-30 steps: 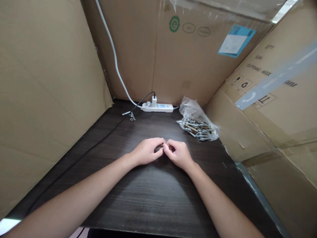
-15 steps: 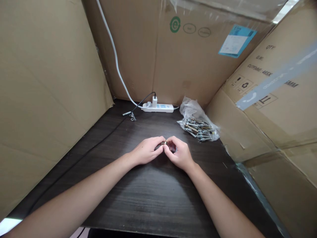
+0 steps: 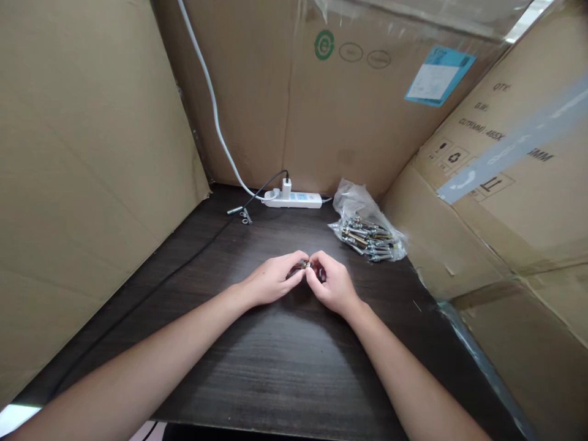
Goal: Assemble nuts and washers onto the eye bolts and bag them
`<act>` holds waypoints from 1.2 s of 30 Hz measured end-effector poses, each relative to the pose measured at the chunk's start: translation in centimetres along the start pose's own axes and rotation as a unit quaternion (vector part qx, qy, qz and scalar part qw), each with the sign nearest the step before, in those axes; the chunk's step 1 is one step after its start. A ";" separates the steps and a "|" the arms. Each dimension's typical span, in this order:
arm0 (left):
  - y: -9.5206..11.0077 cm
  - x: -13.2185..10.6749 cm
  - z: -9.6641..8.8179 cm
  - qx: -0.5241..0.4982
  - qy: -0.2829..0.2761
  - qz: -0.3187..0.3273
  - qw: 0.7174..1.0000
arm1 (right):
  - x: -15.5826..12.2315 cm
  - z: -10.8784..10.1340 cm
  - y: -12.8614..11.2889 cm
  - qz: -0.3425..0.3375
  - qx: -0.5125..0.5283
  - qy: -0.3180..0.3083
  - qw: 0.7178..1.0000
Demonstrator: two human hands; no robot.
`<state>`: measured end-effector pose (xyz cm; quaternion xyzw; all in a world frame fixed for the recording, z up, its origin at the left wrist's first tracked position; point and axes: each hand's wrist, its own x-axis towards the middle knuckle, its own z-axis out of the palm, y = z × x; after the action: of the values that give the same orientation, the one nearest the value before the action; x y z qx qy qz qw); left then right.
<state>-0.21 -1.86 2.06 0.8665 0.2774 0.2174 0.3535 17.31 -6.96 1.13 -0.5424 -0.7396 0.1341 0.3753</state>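
Observation:
Over the middle of the dark table, my left hand (image 3: 274,279) and my right hand (image 3: 334,283) meet fingertip to fingertip. Between them is a small metal anchor bolt (image 3: 302,265), mostly covered by the fingers. The thumb and fingers of my left hand pinch it from the left, and those of my right hand close on its right end. Beyond my right hand lies a clear plastic bag (image 3: 362,199) with many similar anchor bolts (image 3: 370,237), silver and brass-coloured.
A white power strip (image 3: 305,200) with a plugged-in adapter stands at the back. Left of it lie a few loose metal parts (image 3: 247,217). A black cable (image 3: 160,283) crosses the table's left side. Cardboard boxes (image 3: 239,92) wall in the left, back and right.
Fingertips of both hands have shifted very slightly around the bolt, and my right fingers sit a little differently on its end. Everything else stays in place.

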 end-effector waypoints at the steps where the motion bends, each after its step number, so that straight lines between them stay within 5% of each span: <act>1: 0.0 0.0 0.0 -0.007 0.002 0.001 1.000 | 0.0 0.0 0.0 0.003 -0.002 0.000 1.000; 17: -1.3 0.3 -0.1 0.020 0.062 -0.041 0.997 | 0.2 -0.1 1.1 0.061 0.016 0.142 0.988; 28: -1.8 0.6 0.0 -0.025 0.115 0.000 0.993 | 0.2 0.1 1.5 0.071 0.100 0.113 0.986; 36: -1.1 0.3 0.5 -0.003 0.037 -0.021 0.999 | 0.6 0.9 1.2 0.164 0.333 0.148 0.917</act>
<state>-0.08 -1.26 1.00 0.8507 0.3077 0.2423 0.3505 17.47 -5.77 0.01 -0.5134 -0.4887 0.3507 0.6121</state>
